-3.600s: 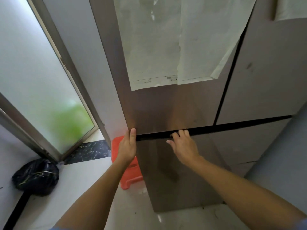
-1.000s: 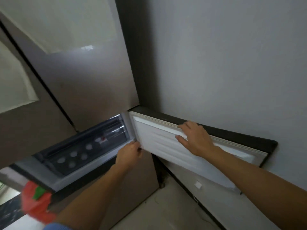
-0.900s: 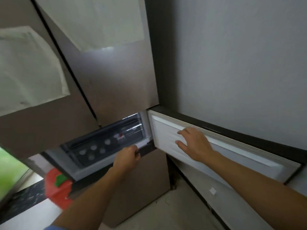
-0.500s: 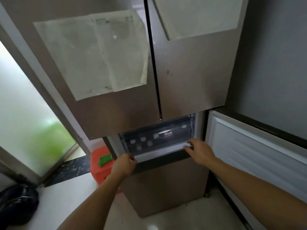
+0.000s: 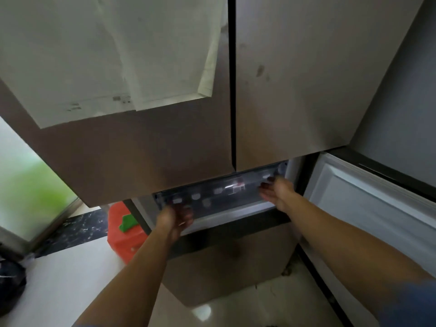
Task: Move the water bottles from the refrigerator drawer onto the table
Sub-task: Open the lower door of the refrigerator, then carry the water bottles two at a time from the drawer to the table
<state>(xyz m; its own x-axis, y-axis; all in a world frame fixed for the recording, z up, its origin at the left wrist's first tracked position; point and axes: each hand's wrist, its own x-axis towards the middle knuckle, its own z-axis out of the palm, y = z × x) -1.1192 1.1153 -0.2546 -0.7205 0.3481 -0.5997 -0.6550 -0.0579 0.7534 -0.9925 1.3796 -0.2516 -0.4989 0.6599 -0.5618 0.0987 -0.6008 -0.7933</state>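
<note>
Clear plastic drawer (image 5: 224,193): I'm gripping its front edge, left hand (image 5: 175,217) and right hand (image 5: 277,193) both curled round it; water bottles (image 5: 195,197) inside, probably heavy and slick, best grasped mid-body

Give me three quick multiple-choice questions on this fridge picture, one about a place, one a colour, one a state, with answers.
1. The red stool stands: A left of the fridge; B on top of it; C right of it.
2. The piece on it is: A blue; B green; C yellow.
3. The lower right door is: A shut; B swung open; C missing.
A, it sits on the floor by the fridge's left side. B, green shows against red. B, its white lining faces out.
</note>
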